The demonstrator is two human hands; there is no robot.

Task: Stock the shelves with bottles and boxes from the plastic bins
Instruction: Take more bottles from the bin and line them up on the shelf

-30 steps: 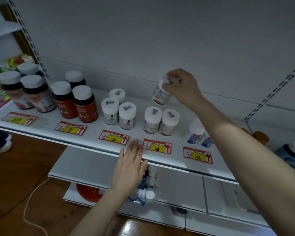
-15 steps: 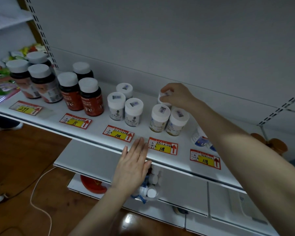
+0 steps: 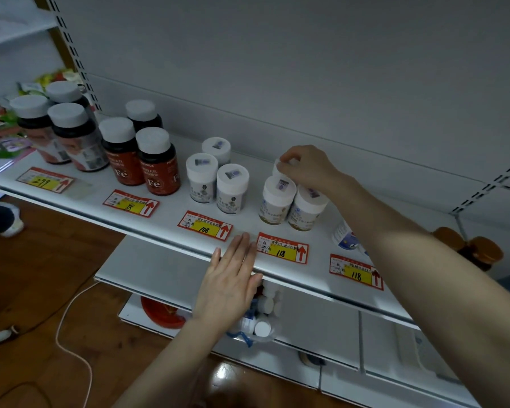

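The right arm reaches from the lower right to the frame's centre. The right hand [image 3: 306, 169] arches over a white bottle [image 3: 276, 168], its fingers [image 3: 289, 160] curled round the cap. The bottle stands on the shelf [image 3: 248, 222] just behind two front bottles [image 3: 277, 198]. The left hand [image 3: 230, 287] lies flat, its fingers straight and together, their tips on the shelf's front edge.

- "299", handwritten on yellow, on the leftmost price tag [image 3: 43, 180] along the shelf [image 3: 165, 209] front.
- Roughly "98", scrawled and not certain, on the second price tag [image 3: 130, 203].
- "108" beside a red arrow on the third price tag [image 3: 205, 225].
- "118" on the fourth price tag [image 3: 282, 248].
- "118" again on the fifth price tag [image 3: 356, 272].
- "Fe" in white on the red label of the front dark bottle [image 3: 158, 167] and of the neighbouring dark bottle [image 3: 120, 156] to its left.
- Small print on the tags and on the white bottles [image 3: 202, 184] too fine to read.
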